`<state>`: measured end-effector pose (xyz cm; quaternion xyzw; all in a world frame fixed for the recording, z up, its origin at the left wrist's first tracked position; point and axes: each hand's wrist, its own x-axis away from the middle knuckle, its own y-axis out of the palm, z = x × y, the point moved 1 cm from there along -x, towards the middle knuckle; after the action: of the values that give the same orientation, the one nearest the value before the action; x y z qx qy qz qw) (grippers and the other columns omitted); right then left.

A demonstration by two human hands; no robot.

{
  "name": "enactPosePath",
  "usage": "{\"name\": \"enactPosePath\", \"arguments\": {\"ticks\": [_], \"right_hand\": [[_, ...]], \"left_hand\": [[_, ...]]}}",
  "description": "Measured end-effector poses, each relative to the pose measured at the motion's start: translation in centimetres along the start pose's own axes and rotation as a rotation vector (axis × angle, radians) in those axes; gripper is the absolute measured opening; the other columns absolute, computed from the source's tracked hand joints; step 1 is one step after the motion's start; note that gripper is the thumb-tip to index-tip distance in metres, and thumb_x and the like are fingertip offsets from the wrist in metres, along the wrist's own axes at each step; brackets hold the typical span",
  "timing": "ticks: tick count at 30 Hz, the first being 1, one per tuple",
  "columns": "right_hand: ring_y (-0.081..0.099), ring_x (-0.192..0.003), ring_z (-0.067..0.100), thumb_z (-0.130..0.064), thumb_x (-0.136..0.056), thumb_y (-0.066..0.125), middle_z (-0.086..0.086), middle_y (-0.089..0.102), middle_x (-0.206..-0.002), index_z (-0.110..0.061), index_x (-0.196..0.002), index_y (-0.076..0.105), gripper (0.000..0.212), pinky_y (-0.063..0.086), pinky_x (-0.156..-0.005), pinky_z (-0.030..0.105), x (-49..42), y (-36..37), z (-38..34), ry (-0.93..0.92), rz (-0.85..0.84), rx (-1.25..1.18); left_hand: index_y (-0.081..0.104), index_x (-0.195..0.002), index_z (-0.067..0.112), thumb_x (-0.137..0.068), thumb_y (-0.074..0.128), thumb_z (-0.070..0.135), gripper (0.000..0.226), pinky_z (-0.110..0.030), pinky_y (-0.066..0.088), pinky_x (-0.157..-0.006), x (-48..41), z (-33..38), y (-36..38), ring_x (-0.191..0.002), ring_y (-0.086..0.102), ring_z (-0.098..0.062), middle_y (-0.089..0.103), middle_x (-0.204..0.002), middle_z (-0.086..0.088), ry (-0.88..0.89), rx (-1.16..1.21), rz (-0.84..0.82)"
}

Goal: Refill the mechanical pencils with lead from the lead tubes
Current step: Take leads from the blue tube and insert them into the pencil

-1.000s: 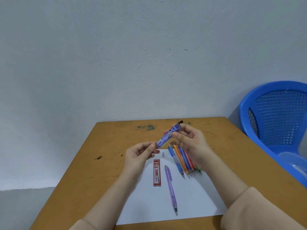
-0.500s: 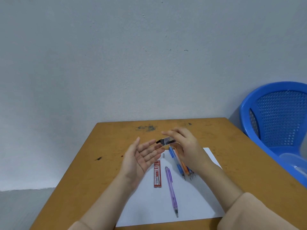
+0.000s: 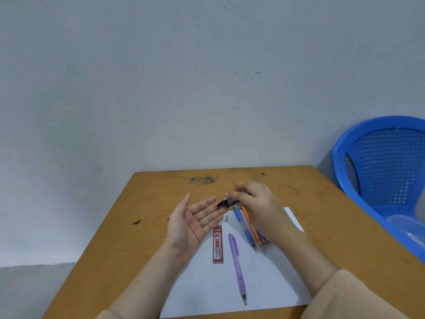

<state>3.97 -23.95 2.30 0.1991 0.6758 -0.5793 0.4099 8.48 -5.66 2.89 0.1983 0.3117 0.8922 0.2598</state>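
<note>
Head view, lead tube: the dark-ended lead tube (image 3: 226,203) is held in the air above the far end of the paper (image 3: 264,284); only its dark end shows past the fingers.
Axis: the tube lies roughly crosswise, dark end pointing left and slightly down at the left fingertips; whether it touches them I cannot tell.
Right hand (image 3: 257,203): curled round the tube and pinching it, back toward the camera.
Left hand (image 3: 193,223): spread flat, palm up, holding nothing, directly under the tube's mouth.
Coming move: probably tipping lead into that palm, so the mouth must stay over the fingers.
Purple pencil (image 3: 236,265): alone on the paper between the forearms, tip toward the near edge.
Red lead tube (image 3: 217,244): flat, just left of it, nearly parallel.
Other pencils: a blue pencil (image 3: 240,221) and an orange pencil (image 3: 250,226), partly under the right hand.
Table (image 3: 149,203): a blue chair (image 3: 379,162) stands to its right.
</note>
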Motion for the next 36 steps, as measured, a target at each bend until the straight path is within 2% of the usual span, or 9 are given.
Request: {"name": "enactPosePath", "arguments": {"ticks": [2, 6, 10, 14, 19, 24, 28, 36], "right_hand": [[0.059, -0.089, 0.02, 0.016, -0.06, 0.078, 0.007, 0.065, -0.093, -0.01, -0.103, 0.071, 0.05, 0.053, -0.07, 0.043, 0.07, 0.16, 0.24, -0.017, 0.004, 0.032], [0.054, -0.097, 0.015, 0.017, -0.065, 0.073, 0.003, 0.065, -0.1, -0.016, -0.121, 0.062, 0.066, 0.051, -0.076, 0.042, 0.15, 0.15, 0.4, -0.027, -0.019, 0.019], [0.055, -0.097, 0.015, 0.015, -0.066, 0.074, 0.003, 0.066, -0.099, -0.016, -0.116, 0.065, 0.06, 0.05, -0.079, 0.039, 0.02, -0.14, 0.69, -0.094, -0.018, 0.048], [0.056, -0.098, 0.017, 0.017, -0.066, 0.073, 0.003, 0.066, -0.1, -0.019, -0.125, 0.059, 0.07, 0.048, -0.082, 0.037, 0.09, -0.02, 0.8, -0.113, -0.015, 0.075], [0.061, -0.096, 0.024, 0.017, -0.064, 0.075, 0.009, 0.066, -0.098, -0.015, -0.105, 0.072, 0.053, 0.048, -0.083, 0.041, 0.33, 0.15, 0.99, -0.099, -0.008, 0.086], [0.058, -0.098, 0.02, 0.014, -0.069, 0.073, 0.006, 0.065, -0.101, -0.02, -0.127, 0.057, 0.069, 0.049, -0.084, 0.042, 0.31, 0.24, 0.95, -0.098, -0.028, 0.059], [0.063, -0.095, 0.025, 0.011, -0.064, 0.079, 0.011, 0.067, -0.099, -0.016, -0.106, 0.072, 0.05, 0.052, -0.081, 0.045, 0.38, 0.24, 0.95, -0.074, -0.023, 0.061], [0.062, -0.093, 0.029, 0.014, -0.069, 0.069, 0.011, 0.066, -0.101, -0.014, -0.109, 0.071, 0.049, 0.053, -0.076, 0.043, 0.41, 0.07, 0.64, 0.021, -0.038, -0.057]], "left_hand": [[0.057, -0.117, -0.008, -0.097, 0.036, 0.043, 0.059, -0.038, 0.055, -0.085, 0.0, 0.01, 0.04, -0.102, 0.065, -0.037, 0.064, -0.112, -0.029, -0.004, -0.007, 0.006], [0.057, -0.118, -0.009, -0.097, 0.036, 0.043, 0.06, -0.038, 0.055, -0.085, 0.01, 0.1, 0.03, -0.102, 0.065, -0.037, 0.064, -0.111, -0.029, -0.002, -0.007, 0.01], [0.056, -0.118, -0.009, -0.097, 0.036, 0.044, 0.06, -0.039, 0.054, -0.086, 0.05, 0.17, 0.05, -0.103, 0.065, -0.037, 0.063, -0.112, -0.03, -0.003, -0.008, 0.013], [0.056, -0.119, -0.009, -0.096, 0.036, 0.044, 0.061, -0.04, 0.053, -0.087, 0.12, 0.19, 0.01, -0.104, 0.064, -0.038, 0.063, -0.112, -0.03, -0.009, -0.008, 0.01], [0.056, -0.117, -0.01, -0.096, 0.037, 0.045, 0.062, -0.04, 0.054, -0.086, 0.17, 0.24, 0.06, -0.102, 0.065, -0.039, 0.063, -0.11, -0.031, -0.028, -0.011, 0.016], [0.056, -0.117, -0.01, -0.096, 0.037, 0.044, 0.061, -0.04, 0.053, -0.086, 0.19, 0.3, 0.14, -0.102, 0.065, -0.039, 0.064, -0.11, -0.031, -0.02, -0.002, 0.019], [0.056, -0.117, -0.01, -0.096, 0.037, 0.044, 0.061, -0.041, 0.053, -0.087, 0.16, 0.32, 0.19, -0.102, 0.065, -0.039, 0.064, -0.11, -0.031, -0.017, 0.008, 0.019], [0.056, -0.117, -0.008, -0.095, 0.041, 0.039, 0.054, -0.038, 0.056, -0.083, 0.25, 0.31, 0.14, -0.101, 0.066, -0.037, 0.065, -0.11, -0.03, 0.003, 0.026, -0.014]]}}
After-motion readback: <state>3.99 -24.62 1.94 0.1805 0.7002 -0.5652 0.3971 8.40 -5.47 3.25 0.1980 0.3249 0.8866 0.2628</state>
